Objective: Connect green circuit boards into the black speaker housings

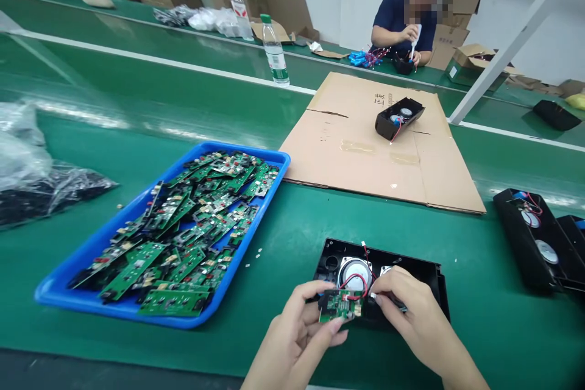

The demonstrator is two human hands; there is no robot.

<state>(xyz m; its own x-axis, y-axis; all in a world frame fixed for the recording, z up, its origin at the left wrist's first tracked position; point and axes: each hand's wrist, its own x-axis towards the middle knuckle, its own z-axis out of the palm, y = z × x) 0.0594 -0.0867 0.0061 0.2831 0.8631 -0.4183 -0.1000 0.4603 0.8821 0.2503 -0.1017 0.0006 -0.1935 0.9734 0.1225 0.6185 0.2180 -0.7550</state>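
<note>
Oblong black plastic housing (429,274) looks smooth; rectangular blue plastic tray (91,306), glossy; flat brown cardboard sheet (347,167), matt.

Near the far edge of the cardboard sheet (356,128) I can make out dark Chinese characters (379,99), seemingly 正发, with smaller lettering alongside too blurred to read. Fainter marks (325,131) by its left edge defeat me too. Off its far left corner, the green-capped bottle (275,52) wears a label (277,61), and the bottle behind (240,12) a red-and-white one; I can't read either from here.
</note>
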